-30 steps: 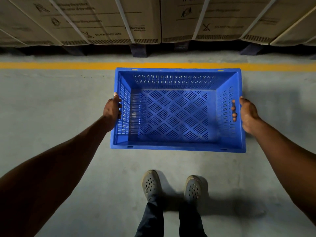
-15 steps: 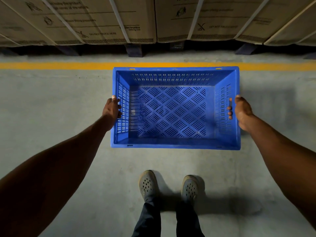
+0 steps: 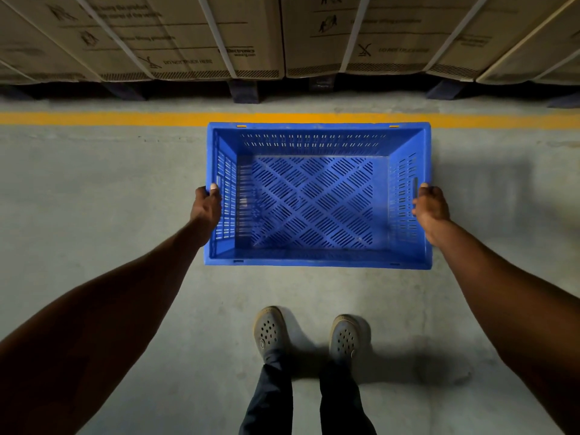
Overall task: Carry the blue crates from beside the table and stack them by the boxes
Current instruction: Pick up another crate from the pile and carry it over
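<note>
An empty blue crate (image 3: 317, 262) with slotted walls and floor is level in front of me, low over the concrete floor; I cannot tell whether it touches the floor. My left hand (image 3: 207, 205) grips its left rim, thumb on top. On the opposite side, my right hand (image 3: 430, 206) holds the right rim beside the handle slot, which shows empty. The crate's far edge lies just short of a yellow floor line (image 3: 94, 118). Beyond the line stand large strapped cardboard boxes (image 3: 201, 36).
The boxes rest on dark pallet feet (image 3: 244, 91) with a shadowed gap beneath. My two feet in grey clogs (image 3: 270, 331) stand just behind the crate. Bare concrete floor (image 3: 94, 189) spreads to the left and right.
The crate has gone lower and slightly further from me, toward the yellow line. My right fingers have come out of the handle slot and now sit on the rim.
</note>
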A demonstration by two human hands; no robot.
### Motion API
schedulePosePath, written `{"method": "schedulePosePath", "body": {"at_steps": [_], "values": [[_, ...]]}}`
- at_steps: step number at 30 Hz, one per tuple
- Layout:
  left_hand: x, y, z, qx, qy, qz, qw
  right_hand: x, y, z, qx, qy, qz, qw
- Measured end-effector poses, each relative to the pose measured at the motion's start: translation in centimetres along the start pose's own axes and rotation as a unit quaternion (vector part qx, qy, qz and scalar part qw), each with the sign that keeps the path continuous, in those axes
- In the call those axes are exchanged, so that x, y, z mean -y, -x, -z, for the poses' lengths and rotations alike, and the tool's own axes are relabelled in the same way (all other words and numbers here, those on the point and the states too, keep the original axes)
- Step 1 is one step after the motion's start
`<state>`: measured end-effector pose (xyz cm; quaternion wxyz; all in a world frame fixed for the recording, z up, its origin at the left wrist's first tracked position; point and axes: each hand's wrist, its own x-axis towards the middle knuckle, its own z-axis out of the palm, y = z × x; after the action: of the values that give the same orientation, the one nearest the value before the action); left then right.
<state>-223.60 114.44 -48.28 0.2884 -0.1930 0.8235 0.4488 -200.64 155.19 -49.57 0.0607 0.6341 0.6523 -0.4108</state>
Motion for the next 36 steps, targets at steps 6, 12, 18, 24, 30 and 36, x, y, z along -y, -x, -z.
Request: {"method": "schedulePosePath", "body": {"at_steps": [6, 12, 18, 24, 30, 36], "values": [[-1.3, 3.6, 1.8, 0.038, -0.030, 0.041, 0.998, 2.0, 6.0, 1.6, -0.007, 0.119, 0.019, 0.993], [-3.4, 11.8, 7.4, 0.072, -0.038, 0.037, 0.996, 3.8, 14.3, 6.1, 0.042, 0.092, 0.031, 0.994], [-8.2, 23.7, 16.1, 0.099, 0.099, 0.075, 0.987, 8.1, 26.7, 13.6, 0.097, -0.080, -0.019, 0.992], [-11.1, 35.1, 22.1, 0.106, 0.135, 0.099, 0.980, 10.0, 37.7, 20.6, 0.186, -0.138, -0.012, 0.973], [-11.8, 43.8, 26.4, 0.054, 0.268, 0.119, 0.955, 10.0, 45.7, 23.5, 0.210, -0.108, 0.002, 0.972], [-7.1, 51.3, 30.4, -0.024, 0.373, 0.106, 0.921, 10.6, 50.0, 22.7, 0.274, -0.014, 0.074, 0.959]]}}
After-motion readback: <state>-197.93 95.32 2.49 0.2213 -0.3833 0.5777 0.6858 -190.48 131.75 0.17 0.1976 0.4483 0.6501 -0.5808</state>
